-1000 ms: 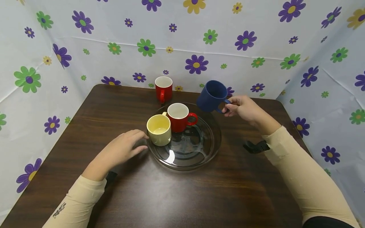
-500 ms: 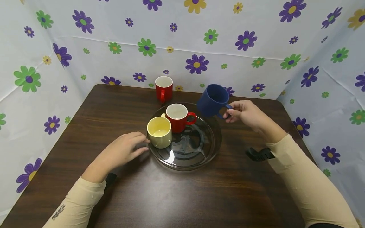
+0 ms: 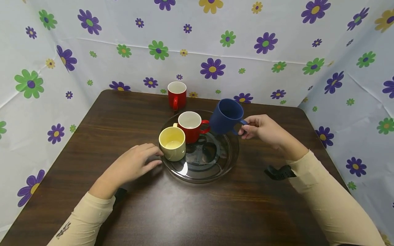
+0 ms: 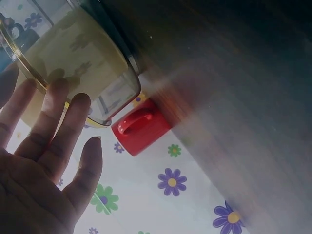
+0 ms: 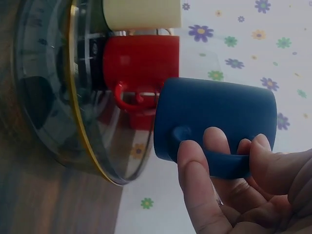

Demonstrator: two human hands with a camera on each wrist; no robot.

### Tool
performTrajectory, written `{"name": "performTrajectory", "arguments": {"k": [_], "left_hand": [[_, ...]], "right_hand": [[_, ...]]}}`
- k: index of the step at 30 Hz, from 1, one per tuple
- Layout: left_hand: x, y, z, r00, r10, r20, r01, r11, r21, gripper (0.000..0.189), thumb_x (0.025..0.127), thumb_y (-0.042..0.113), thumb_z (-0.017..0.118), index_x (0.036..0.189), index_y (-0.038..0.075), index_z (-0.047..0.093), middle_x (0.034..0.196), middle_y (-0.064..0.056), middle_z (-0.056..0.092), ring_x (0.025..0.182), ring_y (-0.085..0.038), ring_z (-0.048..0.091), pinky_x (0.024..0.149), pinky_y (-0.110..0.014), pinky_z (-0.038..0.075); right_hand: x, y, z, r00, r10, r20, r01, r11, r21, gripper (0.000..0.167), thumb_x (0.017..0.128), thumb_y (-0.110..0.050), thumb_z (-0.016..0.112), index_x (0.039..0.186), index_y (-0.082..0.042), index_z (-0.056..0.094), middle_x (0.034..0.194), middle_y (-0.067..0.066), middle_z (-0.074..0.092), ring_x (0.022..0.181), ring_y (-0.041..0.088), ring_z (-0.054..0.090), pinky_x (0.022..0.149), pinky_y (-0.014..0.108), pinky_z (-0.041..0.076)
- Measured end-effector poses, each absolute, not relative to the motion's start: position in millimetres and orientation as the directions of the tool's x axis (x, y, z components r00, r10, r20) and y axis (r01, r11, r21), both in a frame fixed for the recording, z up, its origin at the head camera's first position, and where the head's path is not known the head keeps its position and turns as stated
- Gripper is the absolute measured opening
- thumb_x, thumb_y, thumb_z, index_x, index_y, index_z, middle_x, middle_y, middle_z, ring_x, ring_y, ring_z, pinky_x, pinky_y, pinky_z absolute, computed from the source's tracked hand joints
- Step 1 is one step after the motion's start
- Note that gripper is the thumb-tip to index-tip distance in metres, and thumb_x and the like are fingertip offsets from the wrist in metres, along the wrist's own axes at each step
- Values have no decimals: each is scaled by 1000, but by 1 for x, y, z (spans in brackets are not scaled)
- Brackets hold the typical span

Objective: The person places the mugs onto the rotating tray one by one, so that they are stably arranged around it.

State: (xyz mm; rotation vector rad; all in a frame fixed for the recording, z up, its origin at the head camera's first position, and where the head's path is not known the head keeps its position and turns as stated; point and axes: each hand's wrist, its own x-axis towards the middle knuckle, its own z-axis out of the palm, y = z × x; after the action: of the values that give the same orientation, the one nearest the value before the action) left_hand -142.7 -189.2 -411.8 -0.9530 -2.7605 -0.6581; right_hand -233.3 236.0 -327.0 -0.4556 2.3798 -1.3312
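Observation:
My right hand (image 3: 261, 131) grips a blue mug (image 3: 226, 117) by its handle. In the head view the mug tilts slightly and overlaps the back right of a dark glass dish (image 3: 200, 178); the right wrist view shows it raised over the dish's rim. Inside the dish, a yellow mug (image 3: 173, 145) stands at the left and a red mug (image 3: 189, 128) with a white inside stands behind it, handle to the right. My left hand (image 3: 133, 164) has relaxed, spread fingers, with fingertips (image 4: 80, 105) right at the dish's left rim beside the yellow mug.
A second red mug (image 3: 177, 95) stands on the dark wooden table (image 3: 203, 212) behind the dish, handle facing forward. A flower-patterned sheet (image 3: 191, 41) hangs close behind the table's back edge and along both sides.
My right hand has lowered the blue mug toward the dish. The red mug in the dish has shifted slightly left and the yellow mug slightly forward. My left hand has edged right.

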Motion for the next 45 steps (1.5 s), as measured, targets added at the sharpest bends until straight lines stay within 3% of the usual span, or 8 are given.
{"name": "performTrajectory", "arguments": {"k": [11,18,31,38,45], "left_hand": [[-142,-190,-413,-793,542,279,609,706,360,17,92,17,78,106,16,69,103,3,69,97,-15,66,89,-47,53],[-141,-190,-414,-803,529,276,596,717,362,18,92,17,78,107,15,68,104,2,69,98,-16,66,89,-48,52],[-141,-188,-419,-790,543,284,613,687,390,22,92,17,78,110,11,66,105,0,69,99,-16,66,89,-43,54],[-140,-188,-419,-782,547,300,624,680,386,23,91,16,78,109,9,66,104,-1,69,99,-17,67,89,-43,54],[-140,-187,-419,-782,548,296,622,668,407,23,91,16,78,109,9,65,104,-2,68,99,-18,67,88,-41,55]], "right_hand": [[-227,231,-341,-858,-470,-208,-73,512,-856,19,105,-3,52,108,11,64,96,20,69,92,38,71,81,33,60],[-226,226,-347,-848,-484,-217,-77,518,-852,18,105,-2,52,106,10,65,96,22,70,87,29,72,81,37,60],[-225,217,-363,-828,-499,-257,-67,542,-838,20,105,-5,53,106,10,66,99,24,70,87,28,71,84,47,59],[-224,211,-364,-826,-500,-262,-86,570,-817,20,105,-7,53,104,8,67,95,17,72,85,28,70,79,38,60],[-222,204,-366,-830,-470,-301,-56,607,-793,20,105,-7,54,105,8,68,95,16,72,84,27,71,79,38,61]]}}
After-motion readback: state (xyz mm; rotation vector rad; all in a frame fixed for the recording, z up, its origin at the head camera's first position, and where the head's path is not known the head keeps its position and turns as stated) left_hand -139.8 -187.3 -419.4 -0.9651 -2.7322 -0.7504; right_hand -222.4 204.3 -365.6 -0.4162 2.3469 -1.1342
